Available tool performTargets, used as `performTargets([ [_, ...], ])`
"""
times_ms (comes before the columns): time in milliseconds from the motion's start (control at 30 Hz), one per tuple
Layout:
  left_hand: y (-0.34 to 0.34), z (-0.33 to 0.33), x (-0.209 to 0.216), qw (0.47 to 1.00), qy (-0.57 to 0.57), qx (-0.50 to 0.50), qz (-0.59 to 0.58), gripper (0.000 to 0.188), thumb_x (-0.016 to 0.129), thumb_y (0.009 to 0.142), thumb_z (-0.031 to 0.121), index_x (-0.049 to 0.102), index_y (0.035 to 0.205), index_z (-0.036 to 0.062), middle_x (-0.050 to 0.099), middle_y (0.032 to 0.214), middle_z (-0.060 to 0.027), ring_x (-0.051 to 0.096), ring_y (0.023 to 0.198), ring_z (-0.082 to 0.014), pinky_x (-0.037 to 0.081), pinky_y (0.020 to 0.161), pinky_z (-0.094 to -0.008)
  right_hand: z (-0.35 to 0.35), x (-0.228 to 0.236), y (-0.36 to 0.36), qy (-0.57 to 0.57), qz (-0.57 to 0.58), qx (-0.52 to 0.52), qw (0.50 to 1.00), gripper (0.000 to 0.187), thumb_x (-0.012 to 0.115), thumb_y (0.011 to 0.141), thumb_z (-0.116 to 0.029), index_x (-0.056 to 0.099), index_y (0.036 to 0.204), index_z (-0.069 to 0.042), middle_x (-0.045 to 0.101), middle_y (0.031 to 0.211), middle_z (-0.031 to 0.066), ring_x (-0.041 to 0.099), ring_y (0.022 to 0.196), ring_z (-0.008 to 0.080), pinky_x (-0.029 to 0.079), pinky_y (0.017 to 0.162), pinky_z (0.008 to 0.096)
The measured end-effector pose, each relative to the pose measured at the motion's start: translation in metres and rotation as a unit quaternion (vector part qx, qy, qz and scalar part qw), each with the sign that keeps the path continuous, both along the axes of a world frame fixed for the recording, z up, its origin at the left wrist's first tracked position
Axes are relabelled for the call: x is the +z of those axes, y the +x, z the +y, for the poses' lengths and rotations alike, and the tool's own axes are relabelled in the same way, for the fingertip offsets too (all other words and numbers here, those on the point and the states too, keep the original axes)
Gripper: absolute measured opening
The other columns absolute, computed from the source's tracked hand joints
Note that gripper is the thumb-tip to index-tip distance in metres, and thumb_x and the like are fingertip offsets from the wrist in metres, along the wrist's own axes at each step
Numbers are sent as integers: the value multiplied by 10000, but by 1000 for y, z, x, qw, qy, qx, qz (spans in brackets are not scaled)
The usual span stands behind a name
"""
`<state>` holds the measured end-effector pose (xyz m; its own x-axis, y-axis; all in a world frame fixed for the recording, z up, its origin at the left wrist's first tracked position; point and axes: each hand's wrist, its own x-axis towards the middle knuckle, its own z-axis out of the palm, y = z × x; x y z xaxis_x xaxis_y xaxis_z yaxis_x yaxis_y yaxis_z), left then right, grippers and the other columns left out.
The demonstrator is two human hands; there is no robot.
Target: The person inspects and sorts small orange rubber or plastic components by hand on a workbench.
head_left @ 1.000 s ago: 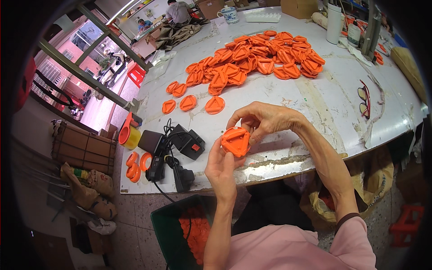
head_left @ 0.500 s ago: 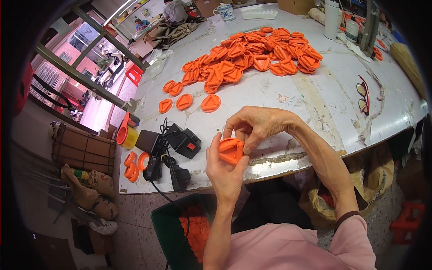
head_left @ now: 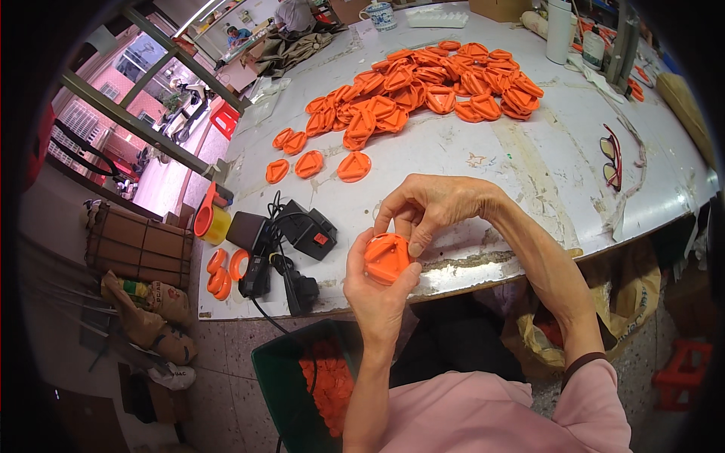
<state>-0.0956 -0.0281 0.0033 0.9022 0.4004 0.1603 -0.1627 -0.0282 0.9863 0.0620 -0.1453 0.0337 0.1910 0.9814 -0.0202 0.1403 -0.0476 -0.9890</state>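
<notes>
Between my two hands, just above the near edge of the table, is an orange plastic disc with a raised triangular shape on its face. My left hand grips it from the left and below, thumb on the near rim. At the disc's far right edge, my right hand pinches the rim with thumb and fingertips. Beyond my hands lies a large heap of similar orange discs. Several single ones, such as this loose disc, lie flat at the heap's near left.
Black power adapters with cables, orange rings and a yellow-orange container sit at left. Red-framed glasses lie at right. Below stands a green bin with orange pieces; a paper sack is under the right edge. People work far back.
The disc has turned in my hands, so its triangular face now shows more squarely. Both hands stay closed on it in nearly the same place.
</notes>
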Motion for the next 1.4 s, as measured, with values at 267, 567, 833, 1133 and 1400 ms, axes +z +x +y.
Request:
performTargets([
  [267, -7, -2, 1, 1000, -22, 13, 6, 656, 724, 695, -29, 407, 1268, -62, 554, 1106, -147, 565, 997, -187, 468, 876, -302, -1, -1, 0, 6, 22, 0, 1000, 499, 761, 650, 0, 571, 1107, 60, 673, 771, 124, 625, 683, 126, 492, 644, 241],
  [567, -137, 44, -60, 983, 103, 75, 131, 602, 749, 658, -22, 498, 1205, -14, 573, 1073, -98, 578, 962, -186, 468, 874, -311, 0, 6, 3, -11, 37, -86, 996, 373, 692, 724, -10, 588, 1079, 32, 655, 754, 86, 596, 670, 112, 486, 655, 239],
  [833, -273, 187, -337, 788, 68, 450, 415, 563, 670, 631, -31, 528, 1175, 8, 612, 990, -108, 606, 760, -216, 500, 685, -314, 18, -3, -3, -62, -39, -222, 972, 318, 663, 772, -88, 599, 1069, 7, 633, 778, 52, 586, 706, 96, 484, 646, 231],
  [1133, -255, 176, -385, 782, -122, 389, 471, 639, 652, 692, 74, 455, 1291, -30, 588, 1174, -183, 593, 1024, -319, 486, 826, -386, 43, -37, 14, 30, -339, -413, 845, 367, 656, 773, -24, 599, 1134, -54, 650, 1012, 72, 621, 895, 144, 521, 747, 284],
  [1400, -237, 123, -279, 900, 145, 305, 276, 480, 555, 764, -82, 519, 1233, 20, 603, 1062, -128, 598, 899, -206, 483, 783, -307, 102, -54, 33, -11, -474, -408, 780, 383, 698, 726, -233, 607, 1062, -75, 531, 1137, 152, 521, 1065, 294, 431, 896, 397],
])
